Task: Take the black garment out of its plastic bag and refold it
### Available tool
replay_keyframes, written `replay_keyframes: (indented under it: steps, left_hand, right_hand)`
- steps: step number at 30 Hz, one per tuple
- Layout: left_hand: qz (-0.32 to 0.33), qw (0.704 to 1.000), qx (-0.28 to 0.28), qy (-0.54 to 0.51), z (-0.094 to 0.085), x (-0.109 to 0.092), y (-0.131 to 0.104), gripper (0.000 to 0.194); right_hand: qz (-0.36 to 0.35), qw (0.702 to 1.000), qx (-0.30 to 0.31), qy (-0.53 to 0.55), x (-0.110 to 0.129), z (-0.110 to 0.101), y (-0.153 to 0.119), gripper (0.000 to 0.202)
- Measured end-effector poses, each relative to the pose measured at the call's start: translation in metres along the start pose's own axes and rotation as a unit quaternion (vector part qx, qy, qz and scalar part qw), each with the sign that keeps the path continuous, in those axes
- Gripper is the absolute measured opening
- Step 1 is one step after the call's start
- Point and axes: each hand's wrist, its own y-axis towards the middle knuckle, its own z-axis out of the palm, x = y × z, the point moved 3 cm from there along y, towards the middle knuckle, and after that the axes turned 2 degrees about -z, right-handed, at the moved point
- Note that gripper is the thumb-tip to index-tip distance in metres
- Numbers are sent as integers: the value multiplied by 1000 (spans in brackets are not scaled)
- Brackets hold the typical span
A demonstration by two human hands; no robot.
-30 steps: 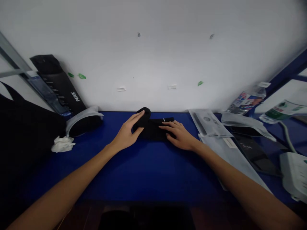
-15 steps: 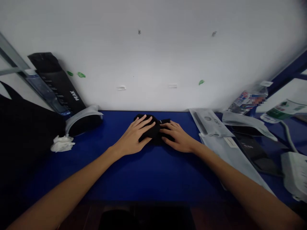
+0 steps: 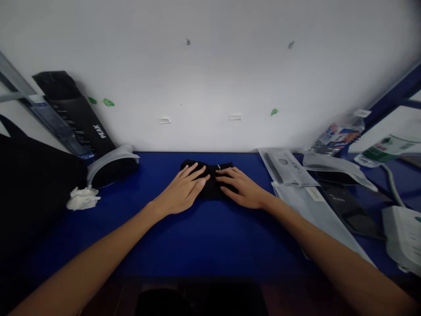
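Note:
A black cloth item [image 3: 210, 188] lies on the blue tabletop [image 3: 197, 245] near the wall, with small white lettering at its upper right. My left hand [image 3: 183, 188] rests on its left part, palm down, with the fingers apart. On the right part lies my right hand [image 3: 242, 188], its fingers also spread. Neither hand grips the cloth. The hands partly cover it, so its full shape is hidden.
At the left stand a black bag [image 3: 39, 184], a black PEAK pouch [image 3: 79, 116], a frosted pouch [image 3: 113, 164] and crumpled tissue [image 3: 83, 198]. At the right are frosted bags [image 3: 289, 169], a phone [image 3: 350, 210], bottles [image 3: 340, 136] and a white power strip [image 3: 403, 237].
The cloth under my left hand looks flatter than before. My left thumb has moved up and in towards its fingers. My right hand stays nearly in place.

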Motion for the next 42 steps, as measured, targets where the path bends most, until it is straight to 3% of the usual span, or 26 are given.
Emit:
replay_keyframes:
  steps: [6,12,19,21,24,28,36,42]
  left_hand:
    - [23,999,-6,33,3,6,1,52]
    - [23,999,-12,34,3,4,0,47]
    - [1,1000,-29,9,-1,4,3,45]
    - [-7,999,-50,-3,-4,8,4,50]
    - [-25,997,-70,-11,-6,16,5,74]
    - [-50,999,-20,-3,-4,24,7,96]
    - [-76,997,-9,-3,-5,27,11,95]
    - [-58,998,3,-1,-3,30,12,94]
  right_hand:
    - [6,1000,-4,5,3,-2,2,43]
    - [40,995,-88,33,18,-6,5,46]
    - [-9,999,-29,40,31,-1,6,44]
    - [2,999,-33,36,30,-1,7,40]
    - [19,998,-41,32,30,-2,7,36]
    - [36,998,-41,30,29,-1,8,35]
    - [34,998,-23,46,25,1,6,40]
    - [39,998,-16,48,24,2,6,39]
